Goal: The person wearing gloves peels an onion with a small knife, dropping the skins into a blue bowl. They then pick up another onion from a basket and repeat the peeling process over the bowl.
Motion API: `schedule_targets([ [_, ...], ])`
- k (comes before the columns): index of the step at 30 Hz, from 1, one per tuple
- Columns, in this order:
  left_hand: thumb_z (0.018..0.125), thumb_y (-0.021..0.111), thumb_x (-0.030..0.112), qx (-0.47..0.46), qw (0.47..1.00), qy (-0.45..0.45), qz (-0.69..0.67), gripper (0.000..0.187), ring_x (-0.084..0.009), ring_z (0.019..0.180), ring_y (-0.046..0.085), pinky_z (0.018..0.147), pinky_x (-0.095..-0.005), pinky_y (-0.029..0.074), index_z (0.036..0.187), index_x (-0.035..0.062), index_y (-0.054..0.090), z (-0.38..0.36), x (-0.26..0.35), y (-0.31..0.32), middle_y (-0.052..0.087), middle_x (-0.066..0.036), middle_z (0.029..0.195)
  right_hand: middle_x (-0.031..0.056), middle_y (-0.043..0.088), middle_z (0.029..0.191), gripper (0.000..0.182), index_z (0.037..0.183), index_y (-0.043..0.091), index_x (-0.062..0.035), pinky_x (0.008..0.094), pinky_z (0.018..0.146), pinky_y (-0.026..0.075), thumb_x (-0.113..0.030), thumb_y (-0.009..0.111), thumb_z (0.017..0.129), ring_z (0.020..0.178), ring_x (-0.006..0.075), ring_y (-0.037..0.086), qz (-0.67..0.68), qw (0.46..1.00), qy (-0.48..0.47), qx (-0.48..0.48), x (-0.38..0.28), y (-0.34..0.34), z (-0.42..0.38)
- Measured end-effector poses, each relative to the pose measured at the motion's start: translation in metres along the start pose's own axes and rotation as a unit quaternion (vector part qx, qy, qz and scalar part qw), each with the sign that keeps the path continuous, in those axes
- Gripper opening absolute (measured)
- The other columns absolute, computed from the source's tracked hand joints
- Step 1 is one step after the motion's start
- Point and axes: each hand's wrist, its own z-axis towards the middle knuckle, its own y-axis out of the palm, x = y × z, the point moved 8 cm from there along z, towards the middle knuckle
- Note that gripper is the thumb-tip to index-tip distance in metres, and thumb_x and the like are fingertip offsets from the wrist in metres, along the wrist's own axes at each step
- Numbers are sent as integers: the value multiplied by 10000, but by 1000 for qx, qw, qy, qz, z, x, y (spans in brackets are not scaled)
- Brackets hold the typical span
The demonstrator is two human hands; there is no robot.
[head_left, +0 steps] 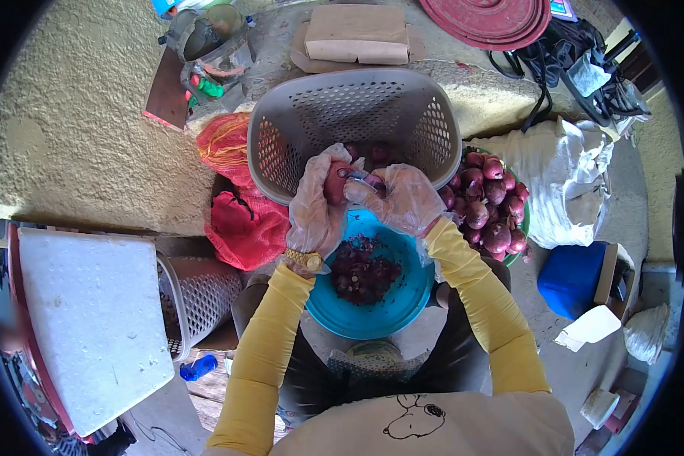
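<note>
Both hands work in clear plastic gloves: the left hand [317,199] has its fingers curled round a red onion [336,183], while the right hand [409,196] pinches a small tool [363,180], partly hidden by its fingers. They're meeting over the near rim of a grey perforated basket [357,77], at twelve o'clock from the blue basin [340,330], which holds dark onion scraps [363,275]. At two o'clock sits a heap of red onions [490,199]; at ten, red mesh sacks [245,228].
</note>
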Motion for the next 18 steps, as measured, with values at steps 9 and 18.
schedule_targets([
  [9,1078,580,263,-29,999,-29,-1,326,-340,1212,627,1066,-477,528,1264,-2,621,2,-5,-2,652,-117,1202,247,690,785,744,927,780,-52,512,794,528,-774,605,881,850,442,681,18,1000,-5,7,7,3,1],
  [18,1072,600,271,-16,997,-41,56,331,-304,1133,668,964,-435,586,1264,3,623,0,-5,-8,662,-105,1173,245,674,744,769,769,733,-20,511,748,531,-778,635,859,804,440,678,-76,997,0,3,13,3,2],
])
